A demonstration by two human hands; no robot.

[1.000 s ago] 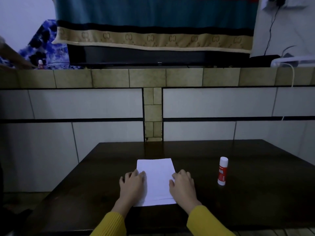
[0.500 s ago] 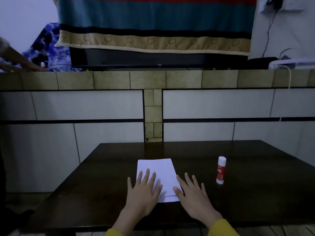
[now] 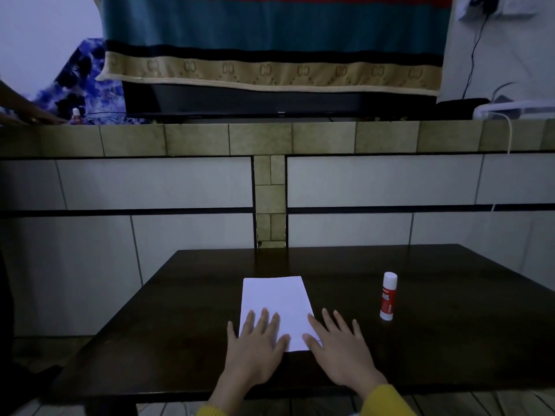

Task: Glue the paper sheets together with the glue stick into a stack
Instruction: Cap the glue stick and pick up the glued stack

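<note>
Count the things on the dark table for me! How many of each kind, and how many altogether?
Hands, flat with fingers spread: 2, the left hand and the right hand
White paper: 1 pile showing; I cannot tell how many sheets
Glue stick, standing upright with its cap on: 1
Total: 4

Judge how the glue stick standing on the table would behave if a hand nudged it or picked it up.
The glue stick stands upright on its narrow end, tall for its base, so a sideways nudge would probably tip it. It looks cylindrical, so once down it may roll across the smooth dark table. It appears to be a small, rigid plastic tube, likely light and easy to pinch.
</note>
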